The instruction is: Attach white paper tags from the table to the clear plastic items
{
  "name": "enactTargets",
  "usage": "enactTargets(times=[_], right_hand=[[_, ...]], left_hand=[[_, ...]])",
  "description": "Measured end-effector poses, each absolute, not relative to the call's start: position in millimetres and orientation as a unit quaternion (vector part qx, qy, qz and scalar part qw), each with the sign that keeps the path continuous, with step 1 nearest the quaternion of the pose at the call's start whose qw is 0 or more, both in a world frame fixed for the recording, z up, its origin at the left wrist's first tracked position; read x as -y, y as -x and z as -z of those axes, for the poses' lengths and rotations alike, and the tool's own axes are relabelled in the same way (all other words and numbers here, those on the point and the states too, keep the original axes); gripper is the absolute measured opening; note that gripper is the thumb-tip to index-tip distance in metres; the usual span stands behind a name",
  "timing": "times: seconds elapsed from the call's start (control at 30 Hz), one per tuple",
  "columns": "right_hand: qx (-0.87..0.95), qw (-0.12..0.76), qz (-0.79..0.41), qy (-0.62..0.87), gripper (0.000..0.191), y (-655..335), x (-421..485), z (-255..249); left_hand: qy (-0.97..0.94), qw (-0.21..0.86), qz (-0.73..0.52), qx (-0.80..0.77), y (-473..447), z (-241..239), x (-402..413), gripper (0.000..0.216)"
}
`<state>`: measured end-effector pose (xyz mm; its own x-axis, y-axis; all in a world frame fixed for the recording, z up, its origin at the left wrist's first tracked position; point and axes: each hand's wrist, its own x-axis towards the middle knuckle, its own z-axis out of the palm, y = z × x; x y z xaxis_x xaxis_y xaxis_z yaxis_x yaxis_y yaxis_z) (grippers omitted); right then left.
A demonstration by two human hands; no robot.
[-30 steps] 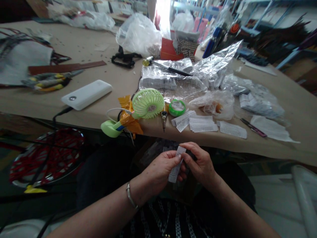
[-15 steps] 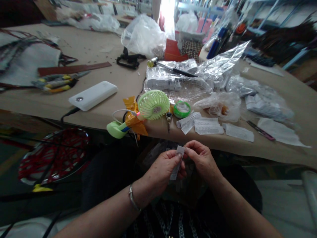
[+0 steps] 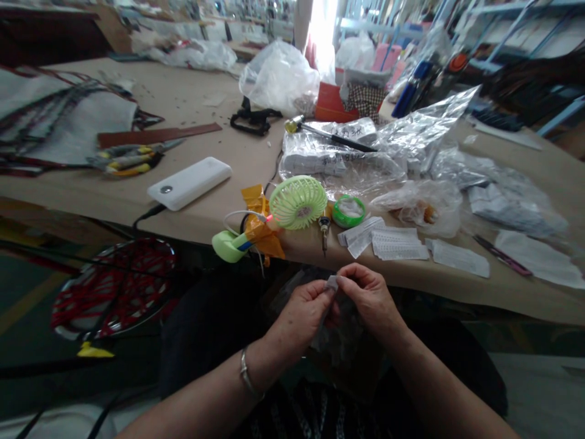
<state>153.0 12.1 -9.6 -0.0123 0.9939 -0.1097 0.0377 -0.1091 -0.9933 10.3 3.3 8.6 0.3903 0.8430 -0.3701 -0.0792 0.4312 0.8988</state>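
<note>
Both hands are held together below the table's front edge, over my lap. My left hand [image 3: 305, 314] and my right hand [image 3: 368, 299] pinch the same small white paper label [image 3: 332, 282] between thumbs and forefingers; only its top corner shows. A clear plastic bag [image 3: 338, 338] hangs under the hands, partly hidden by them. A thin bracelet circles my left wrist. More white labels [image 3: 397, 244] lie flat on the table just above the hands.
On the tan table [image 3: 503, 292] stand a green mini fan [image 3: 297, 201] with orange tape, a white power bank [image 3: 189, 183], a green tape roll [image 3: 348, 211], pliers [image 3: 128, 161] and several clear bags [image 3: 411, 134]. A red woven basket [image 3: 114, 286] sits lower left.
The label strip, hanging long between my fingers before, now shows only a short corner. The view has shifted, so the table and its objects sit further right and lower.
</note>
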Motion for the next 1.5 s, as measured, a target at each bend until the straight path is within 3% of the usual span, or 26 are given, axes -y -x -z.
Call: enactTargets(times=[0.2,0.6,0.97,1.5], right_hand=[[0.479,0.477,-0.51,0.532,0.014,-141.8,-21.1,12.8],[0.446,0.544,-0.493,0.513,0.015,-122.6,-33.0,20.0],[0.438,0.574,-0.483,0.495,0.015,-117.6,-39.8,20.2],[0.484,0.564,-0.444,0.501,0.011,-119.3,-28.9,17.8]], left_hand=[[-0.539,0.584,-0.353,-0.494,-0.2,-1.5,-17.7,0.016],[-0.663,0.368,-0.396,-0.518,8.7,-6.3,-45.1,0.017],[-0.692,0.32,-0.4,-0.508,9.0,-3.8,-52.9,0.021],[-0.663,0.351,-0.414,-0.515,9.2,-2.1,-40.1,0.019]])
